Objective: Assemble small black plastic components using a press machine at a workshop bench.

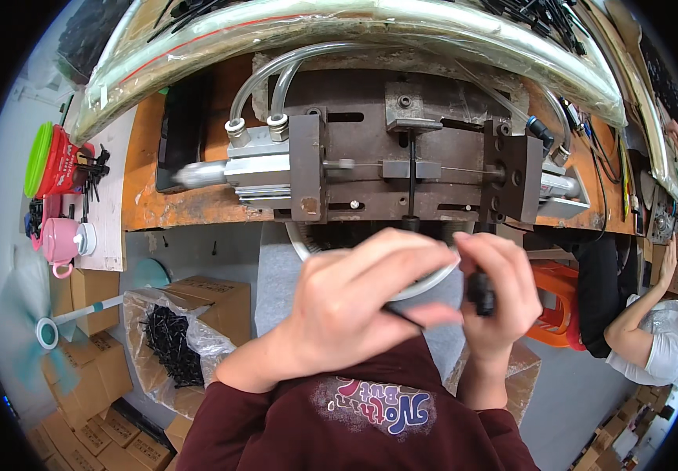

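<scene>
Both my hands are raised in front of the bench's near edge. My left hand (pixel 354 302) is closed, with a thin black rod (pixel 402 316) showing between its fingers and thumb. Close by on the right, my right hand (pixel 505 286) curls around a short black plastic part (pixel 480 293); its fingertips are near those of the left. Beyond them stands a brown metal fixture (pixel 358 177) with an air cylinder (pixel 259 174) at its left end. A black rod-shaped part (pixel 412 177) lies across the fixture's middle, its thicker end over the front edge.
Clear hoses (pixel 307 53) arch behind the fixture. A plastic-wrapped rail (pixel 197 59) runs along the back. A white rim (pixel 438 276) shows partly behind my hands. At left are a pink cup (pixel 59 239), a fan (pixel 47 333) and a lined box of black parts (pixel 172 345). Another person (pixel 657 337) sits at right.
</scene>
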The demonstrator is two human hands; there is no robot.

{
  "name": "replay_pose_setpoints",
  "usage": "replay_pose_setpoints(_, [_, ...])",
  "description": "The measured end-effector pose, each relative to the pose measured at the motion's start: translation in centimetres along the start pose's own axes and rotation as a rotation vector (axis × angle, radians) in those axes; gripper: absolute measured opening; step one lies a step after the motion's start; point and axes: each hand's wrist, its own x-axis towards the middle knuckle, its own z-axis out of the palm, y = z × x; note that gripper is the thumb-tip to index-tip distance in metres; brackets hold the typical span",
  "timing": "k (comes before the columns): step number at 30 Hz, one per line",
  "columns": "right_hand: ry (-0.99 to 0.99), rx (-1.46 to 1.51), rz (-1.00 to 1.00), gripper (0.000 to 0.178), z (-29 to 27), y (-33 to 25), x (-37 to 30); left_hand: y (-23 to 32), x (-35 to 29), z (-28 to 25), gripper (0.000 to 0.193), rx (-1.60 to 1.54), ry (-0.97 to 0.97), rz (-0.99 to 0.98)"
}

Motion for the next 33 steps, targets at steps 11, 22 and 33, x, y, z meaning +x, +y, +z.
replay_pose_setpoints(11, [0.047, 0.03, -0.192, 0.039, 1.6, -0.1, -0.1, 0.3, -0.6, -0.8, 0.037, -0.274, -0.114, -0.165])
replay_pose_setpoints(22, [0.024, 0.026, -0.193, 0.033, 0.8, -0.3, -0.3, -0.1, -0.7, -1.6, 0.036, -0.379, -0.125, -0.188])
replay_pose_setpoints(33, [0.276, 0.027, -0.108, 0.027, 0.6, 0.1, -0.8, -1.2, -0.4, 0.2, 0.032, 0.134, 0.19, 0.13])
